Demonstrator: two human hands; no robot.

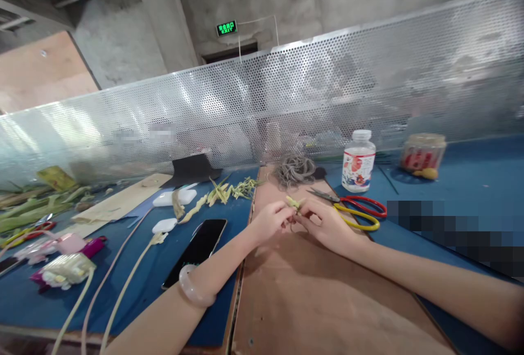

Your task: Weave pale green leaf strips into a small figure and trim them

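Yellow-green in colour, a small strip (293, 202) is pinched between the fingertips of your left hand (270, 224) and your right hand (329, 227). You have both hands drawn close together, fingers bent and narrow on the strip, above the brown middle part of the counter (319, 311). Just beyond your hands you have a heap of grey loops (292, 172). Scissors (346, 198) with one red and one yellow handle lie just beyond your right hand, and a labelled white-capped bottle (358, 168) stands upright past them. To the left of your left hand lies a dark phone (198, 248), partly hidden by your forearm; beyond it, folded pale-green pieces (219, 191) rest on the blue surface.
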